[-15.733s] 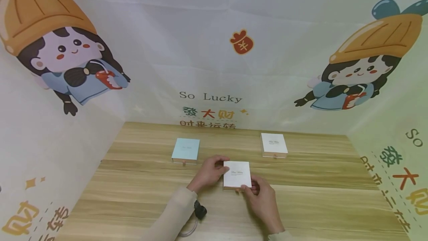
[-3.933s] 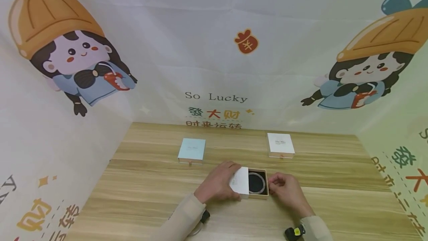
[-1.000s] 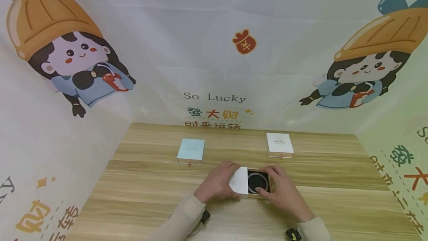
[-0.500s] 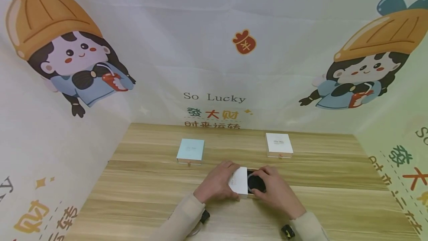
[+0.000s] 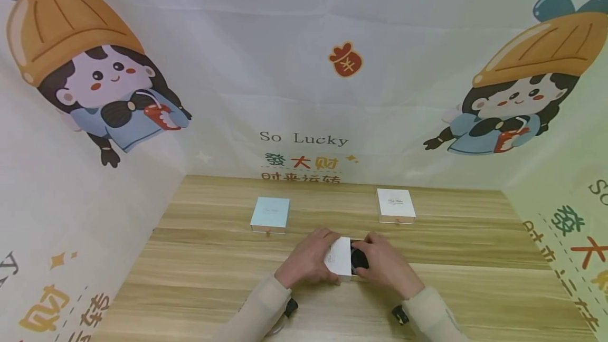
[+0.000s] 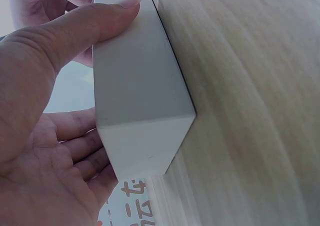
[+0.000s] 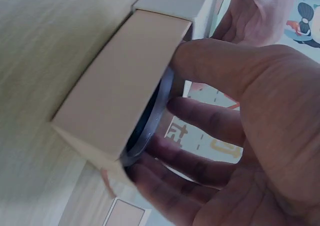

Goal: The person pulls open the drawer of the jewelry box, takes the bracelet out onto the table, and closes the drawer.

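White cardboard, basically: the box cover [image 5: 339, 259] sat flat on the wood-grain table [image 5: 204, 257], near the middle, and the left hand [image 5: 309, 257] had it gripped, thumb along the near side and fingers round the far side. Its tan drawer [image 7: 115, 81] stuck out partway toward the right, with a little orange ribbon tab [image 7: 107, 183] on the end. Right hand [image 5: 387, 265] was dipped into that drawer, thumb and fingers curled and pinching a greyish ring [image 7: 159, 117] by its edge. Ring was inside the drawer, tilted, with dark padding [image 5: 360, 259] showing beside the fingers. Couldn't tell if it touched the bottom. Further back, well apart, were a pale blue box [image 5: 270, 214] on the left and another white box [image 5: 396, 205] on the right, both closed. Cartoon-print cloth [image 5: 214, 41] hung behind everything.
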Tool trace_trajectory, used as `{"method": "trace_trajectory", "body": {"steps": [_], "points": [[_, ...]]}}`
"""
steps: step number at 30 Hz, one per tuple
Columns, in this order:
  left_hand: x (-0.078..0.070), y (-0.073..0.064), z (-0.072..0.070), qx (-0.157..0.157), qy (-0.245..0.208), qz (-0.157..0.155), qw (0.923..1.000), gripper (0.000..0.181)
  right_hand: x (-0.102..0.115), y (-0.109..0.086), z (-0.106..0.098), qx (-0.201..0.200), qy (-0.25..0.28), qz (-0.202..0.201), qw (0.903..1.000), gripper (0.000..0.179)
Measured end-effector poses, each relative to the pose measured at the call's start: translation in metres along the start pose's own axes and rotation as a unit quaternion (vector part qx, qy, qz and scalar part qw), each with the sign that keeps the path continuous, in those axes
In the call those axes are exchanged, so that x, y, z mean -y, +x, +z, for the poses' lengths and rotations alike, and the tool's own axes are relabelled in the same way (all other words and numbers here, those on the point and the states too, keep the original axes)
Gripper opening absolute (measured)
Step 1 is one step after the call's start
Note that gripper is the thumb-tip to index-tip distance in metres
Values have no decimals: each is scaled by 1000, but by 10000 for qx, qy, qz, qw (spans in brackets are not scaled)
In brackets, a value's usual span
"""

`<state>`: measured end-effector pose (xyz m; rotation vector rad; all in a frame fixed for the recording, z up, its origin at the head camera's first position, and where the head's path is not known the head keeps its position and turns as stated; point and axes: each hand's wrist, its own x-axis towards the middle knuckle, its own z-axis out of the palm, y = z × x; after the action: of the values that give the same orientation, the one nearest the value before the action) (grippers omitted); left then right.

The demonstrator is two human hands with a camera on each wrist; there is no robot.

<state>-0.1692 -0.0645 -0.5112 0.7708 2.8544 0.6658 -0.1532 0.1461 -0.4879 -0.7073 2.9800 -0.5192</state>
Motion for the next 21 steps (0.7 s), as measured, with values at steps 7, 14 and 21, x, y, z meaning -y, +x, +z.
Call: {"method": "trace_trajectory", "body": {"steps": [7,14,21], "points": [[1,1,0,7,22,-22,10000,92,2,3,-1,23,126,-28,9999,46],[0,2,0,10,29,-38,10000,92,1,5,1,18,315,155,9994,49],[0,0,0,-10,-36,-2,10000,91,-2,5,8,-237,421,184,9987,49]]}}
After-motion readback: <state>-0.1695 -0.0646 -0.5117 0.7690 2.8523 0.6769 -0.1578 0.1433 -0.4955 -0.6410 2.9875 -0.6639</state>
